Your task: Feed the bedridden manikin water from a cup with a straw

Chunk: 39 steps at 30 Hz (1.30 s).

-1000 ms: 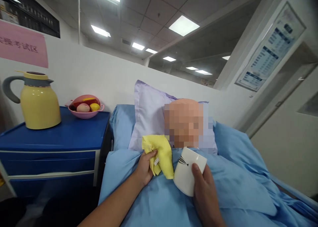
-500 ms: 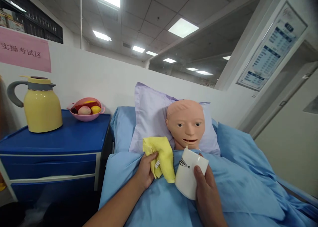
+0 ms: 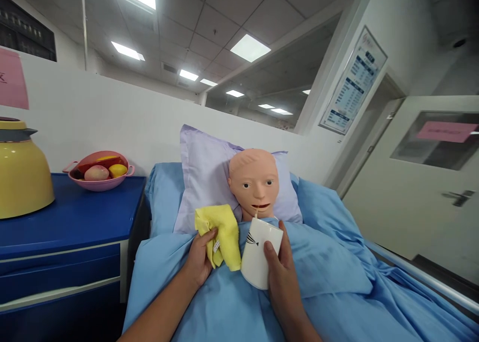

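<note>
My left hand (image 3: pixel 201 258) is closed on a yellow cloth (image 3: pixel 223 235), which hangs over the fingers with a small white tag showing. In my right hand (image 3: pixel 281 269) is a white mug (image 3: pixel 259 255) with a black striped mark, tilted toward the manikin. A thin straw (image 3: pixel 256 212) rises from the mug, its upper end at the open mouth of the manikin head (image 3: pixel 254 182). The head rests on a lilac pillow (image 3: pixel 204 177), and a blue quilt (image 3: pixel 329 267) covers the bed below it. The cloth's edge is close beside the mug.
To the left, a blue bedside cabinet (image 3: pixel 90 217) bears a yellow thermos jug (image 3: pixel 22 177) and a pink bowl (image 3: pixel 101 185) of fruit. A bed rail (image 3: pixel 422 274) runs along the right side. Beyond it is a door (image 3: pixel 374 177) with a metal handle.
The view has turned to the right, so the scene sits further left and more of the door shows. Both hands keep their hold, and the straw stays at the manikin's mouth.
</note>
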Motion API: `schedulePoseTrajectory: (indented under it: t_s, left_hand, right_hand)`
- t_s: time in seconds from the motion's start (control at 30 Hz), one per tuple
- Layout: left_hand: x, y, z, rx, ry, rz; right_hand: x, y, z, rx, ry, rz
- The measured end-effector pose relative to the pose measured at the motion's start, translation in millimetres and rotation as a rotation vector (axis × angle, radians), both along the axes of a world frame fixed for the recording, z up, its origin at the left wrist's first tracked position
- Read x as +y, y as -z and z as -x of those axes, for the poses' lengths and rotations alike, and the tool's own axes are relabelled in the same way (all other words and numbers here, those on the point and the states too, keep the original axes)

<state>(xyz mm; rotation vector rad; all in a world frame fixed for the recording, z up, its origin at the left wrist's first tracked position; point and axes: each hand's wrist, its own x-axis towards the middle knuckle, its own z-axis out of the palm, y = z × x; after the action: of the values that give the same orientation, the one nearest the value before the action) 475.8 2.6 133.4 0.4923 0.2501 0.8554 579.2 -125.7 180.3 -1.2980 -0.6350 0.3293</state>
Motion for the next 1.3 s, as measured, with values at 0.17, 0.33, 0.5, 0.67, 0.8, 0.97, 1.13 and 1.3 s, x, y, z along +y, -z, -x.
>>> schedulePoseTrajectory:
  t_s: [0.17,0.33,0.5,0.67,0.8,0.97,1.13,1.3]
  left_hand:
    - [0.1,-2.8,1.2,0.035,0.016,0.001]
    - [-1.0,-5.8,1.6,0.058,-0.01,0.014]
    - [-0.2,-3.9,0.9,0.046,-0.002,0.008]
    - [0.1,-3.9,0.3,0.05,-0.002,0.009]
    - [-1.2,-6.1,1.0,0.045,-0.009,0.014]
    - [-0.7,-4.5,1.5,0.057,-0.002,-0.013]
    - [-0.2,-2.9,1.9,0.051,0.013,-0.031]
    - [-0.4,-3.5,2.7,0.063,0.014,-0.027]
  right_hand:
    - [0.2,-5.1,4.8,0.052,-0.028,-0.061]
    - [-0.6,-1.4,3.0,0.065,-0.044,-0.049]
    - [-0.7,-0.7,4.1,0.079,-0.055,-0.061]
    - [-1.7,-2.6,5.5,0.07,-0.088,-0.072]
    - [-2.6,-5.1,6.0,0.064,-0.081,-0.065]
    - [-2.1,-6.3,6.0,0.066,-0.067,-0.056]
    - [-3.8,-7.1,6.1,0.045,-0.086,-0.052]
    - [-5.9,-7.0,5.3,0.039,-0.127,-0.062]
